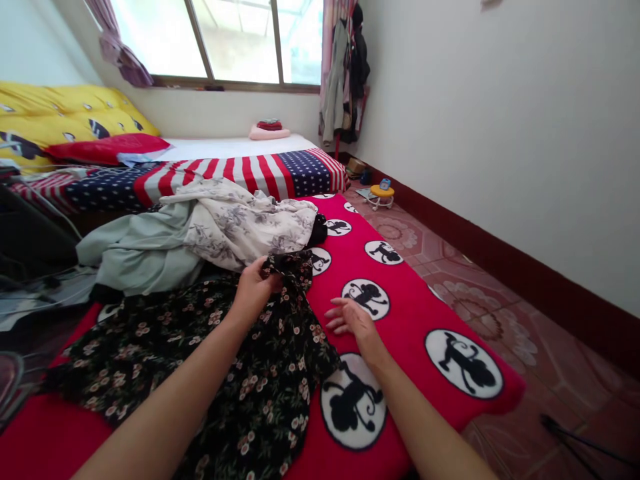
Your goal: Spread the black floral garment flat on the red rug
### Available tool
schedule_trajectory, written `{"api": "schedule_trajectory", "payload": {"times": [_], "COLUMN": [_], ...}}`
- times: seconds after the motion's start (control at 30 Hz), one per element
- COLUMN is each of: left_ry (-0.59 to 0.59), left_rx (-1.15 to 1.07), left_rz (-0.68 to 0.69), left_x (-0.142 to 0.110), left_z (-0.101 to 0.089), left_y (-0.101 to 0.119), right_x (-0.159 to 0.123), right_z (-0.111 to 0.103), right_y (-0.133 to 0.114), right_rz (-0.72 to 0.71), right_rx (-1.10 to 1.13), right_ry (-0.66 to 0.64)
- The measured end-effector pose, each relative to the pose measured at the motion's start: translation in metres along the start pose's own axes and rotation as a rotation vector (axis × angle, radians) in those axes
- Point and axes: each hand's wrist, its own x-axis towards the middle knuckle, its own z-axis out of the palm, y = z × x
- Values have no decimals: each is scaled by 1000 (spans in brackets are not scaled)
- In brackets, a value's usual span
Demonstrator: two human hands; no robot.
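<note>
A black floral garment (215, 360) lies spread over a red blanket (415, 313) printed with monkey circles. My left hand (255, 287) is closed on the garment's far edge, pinching the cloth where it bunches up. My right hand (353, 319) rests open and flat on the blanket just right of the garment, fingers stretched out to the left, holding nothing. Right behind the garment sits a heap of pale clothes (220, 227), white floral cloth over a light green piece.
A stars-and-stripes blanket (240, 175) and a white mattress (235, 145) lie beyond, with a yellow pillow (60, 117) and red pillow (107, 147) at left. Patterned tile floor (480, 293) runs along the right wall. A small yellow toy (381, 193) stands there. Clothes hang (345, 73) by the window.
</note>
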Motion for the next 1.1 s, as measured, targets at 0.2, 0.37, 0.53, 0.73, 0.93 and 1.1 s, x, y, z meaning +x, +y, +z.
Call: {"api": "schedule_trajectory", "payload": {"times": [0.2,0.37,0.53,0.73,0.93,1.1], "left_ry": [189,275,175,-227,-666,-690], "left_rx": [-110,-145,-157,-168,220,389], "left_rz": [47,169,371,451,366,350], "left_x": [-4,14,50,73,49,-8], "left_z": [-5,6,64,169,163,67], "left_y": [11,25,49,33,-25,-14], "right_x": [-34,-33,-32,-29,-22,-30], "right_z": [36,23,-18,-75,-111,-101], "right_y": [-7,-27,-48,-27,12,6], "right_rz": [48,44,-60,-92,-88,-234], "right_rx": [-163,-8,4,-157,-214,-395], "right_ry": [-152,-33,151,494,774,830]}}
